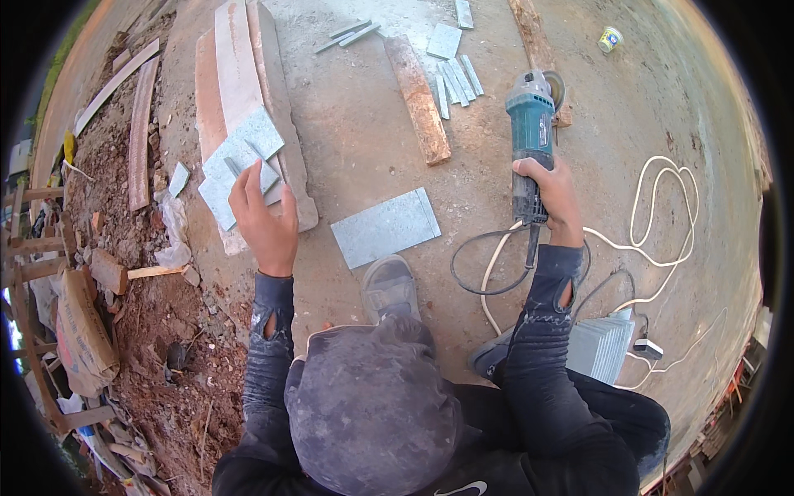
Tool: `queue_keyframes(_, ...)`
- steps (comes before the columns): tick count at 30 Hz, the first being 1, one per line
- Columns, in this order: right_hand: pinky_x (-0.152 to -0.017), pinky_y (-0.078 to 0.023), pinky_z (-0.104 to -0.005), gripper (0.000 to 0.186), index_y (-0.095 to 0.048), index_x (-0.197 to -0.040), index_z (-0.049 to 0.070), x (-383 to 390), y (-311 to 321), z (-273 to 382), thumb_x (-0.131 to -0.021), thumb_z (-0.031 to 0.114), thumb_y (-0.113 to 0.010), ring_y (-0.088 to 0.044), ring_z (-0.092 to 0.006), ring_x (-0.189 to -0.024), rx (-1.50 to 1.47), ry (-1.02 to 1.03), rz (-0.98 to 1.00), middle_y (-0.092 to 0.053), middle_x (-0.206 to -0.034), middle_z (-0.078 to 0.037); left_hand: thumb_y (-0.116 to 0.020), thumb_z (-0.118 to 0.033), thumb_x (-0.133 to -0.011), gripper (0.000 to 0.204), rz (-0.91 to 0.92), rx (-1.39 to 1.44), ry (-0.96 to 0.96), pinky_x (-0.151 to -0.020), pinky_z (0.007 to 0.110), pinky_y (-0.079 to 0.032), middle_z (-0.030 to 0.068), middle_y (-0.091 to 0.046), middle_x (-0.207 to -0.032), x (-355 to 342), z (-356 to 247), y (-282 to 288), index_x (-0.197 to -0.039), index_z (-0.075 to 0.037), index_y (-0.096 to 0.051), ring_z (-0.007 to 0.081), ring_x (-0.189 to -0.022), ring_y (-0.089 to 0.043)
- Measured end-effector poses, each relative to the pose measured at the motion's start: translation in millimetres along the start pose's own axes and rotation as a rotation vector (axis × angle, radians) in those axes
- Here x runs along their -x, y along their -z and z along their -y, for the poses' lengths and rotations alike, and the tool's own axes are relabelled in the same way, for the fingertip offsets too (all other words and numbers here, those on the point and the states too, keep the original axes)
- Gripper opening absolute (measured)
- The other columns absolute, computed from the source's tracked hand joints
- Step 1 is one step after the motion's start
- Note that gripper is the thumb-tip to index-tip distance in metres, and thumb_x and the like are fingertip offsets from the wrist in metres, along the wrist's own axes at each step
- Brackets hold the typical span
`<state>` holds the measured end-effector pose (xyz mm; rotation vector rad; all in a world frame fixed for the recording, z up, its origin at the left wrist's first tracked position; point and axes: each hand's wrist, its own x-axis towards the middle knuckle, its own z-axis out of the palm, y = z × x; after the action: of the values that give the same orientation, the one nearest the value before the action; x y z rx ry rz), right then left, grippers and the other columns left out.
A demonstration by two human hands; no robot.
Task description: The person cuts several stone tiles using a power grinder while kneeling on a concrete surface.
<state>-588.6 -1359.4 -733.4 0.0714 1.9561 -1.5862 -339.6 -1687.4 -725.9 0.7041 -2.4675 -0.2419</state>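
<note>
My right hand (552, 194) is closed around the rear body of a teal and black angle grinder (532, 124). The grinder's disc (556, 89) points away from me at the far end, beside a wooden board. Over on the left, my left hand (266, 225) has its thumb and fingers apart, with fingertips at the near edge of small grey-green stone tile pieces (263, 145). Those pieces lie on a larger tile (217, 194), which rests on a long concrete slab (291, 157). Whether the fingertips press on a piece cannot be made out.
A rectangular tile (385, 227) lies on the ground ahead of my foot (390, 285). Cut tile strips (459, 81) and a wooden plank (418, 103) are farther off. A black grinder cord (463, 281), white cable (649, 256) and tile stack (600, 347) are at right. Rubble (174, 331) lies left.
</note>
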Motion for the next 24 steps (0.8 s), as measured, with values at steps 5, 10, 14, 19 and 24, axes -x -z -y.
queue_keyframes(5, -0.056, -0.044, -0.0264, 0.033, -0.063, -0.091, 0.001, -1, -1, -3, -0.07, 0.025, -0.075, -0.054, -0.0113, -0.059, 0.002, -0.026, -0.011, -0.06, -0.075, -0.003, -0.083, -0.022, -0.069, 0.068, 0.638, 0.107, -0.042, -0.095, 0.045, -0.041, 0.0162, -0.054, -0.118, 69, -47, -38, -0.128, -0.005, -0.056, 0.035, -0.114, -0.05)
queue_keyframes(10, -0.056, -0.044, -0.0271, 0.037, -0.063, -0.093, 0.0, 0, 3, -7, -0.069, 0.026, -0.075, -0.056, -0.0118, -0.061, 0.016, -0.031, -0.006, -0.061, -0.075, -0.004, -0.087, -0.025, -0.061, 0.069, 0.673, -0.022, 0.01, -0.091, 0.044, -0.039, 0.0144, -0.055, -0.104, 90, -39, -63, -0.121, -0.004, -0.059, 0.0326, -0.106, -0.05)
queue_keyframes(14, -0.057, -0.045, -0.028, 0.037, -0.063, -0.093, -0.001, 0, 4, -10, -0.069, 0.026, -0.074, -0.056, -0.0125, -0.061, 0.015, -0.013, -0.04, -0.061, -0.075, -0.004, -0.086, -0.022, -0.064, 0.057, 0.763, 0.054, -0.007, -0.086, 0.044, -0.042, 0.0137, -0.056, -0.098, 77, -21, -70, -0.111, -0.004, -0.059, 0.0336, -0.097, -0.053)
queue_keyframes(19, -0.058, -0.046, -0.0286, 0.037, -0.063, -0.092, 0.0, 0, 9, -11, -0.068, 0.025, -0.074, -0.056, -0.0132, -0.061, -0.014, 0.009, -0.046, -0.061, -0.076, -0.004, -0.082, -0.017, -0.071, 0.041, 0.869, 0.325, 0.259, -0.079, 0.039, -0.049, 0.017, -0.067, -0.093, 70, -21, -64, -0.103, 0.0, -0.062, 0.0324, -0.088, -0.064)
queue_keyframes(24, -0.059, -0.046, -0.0283, 0.038, -0.062, -0.093, -0.001, 2, 13, -10, -0.068, 0.025, -0.074, -0.057, -0.0135, -0.064, -0.072, 0.01, -0.049, -0.061, -0.078, -0.005, -0.076, -0.014, -0.079, 0.026, 0.848, 0.519, 0.235, -0.075, 0.032, -0.051, 0.0193, -0.07, -0.085, 44, -29, -61, -0.098, 0.003, -0.07, 0.0229, -0.079, -0.069)
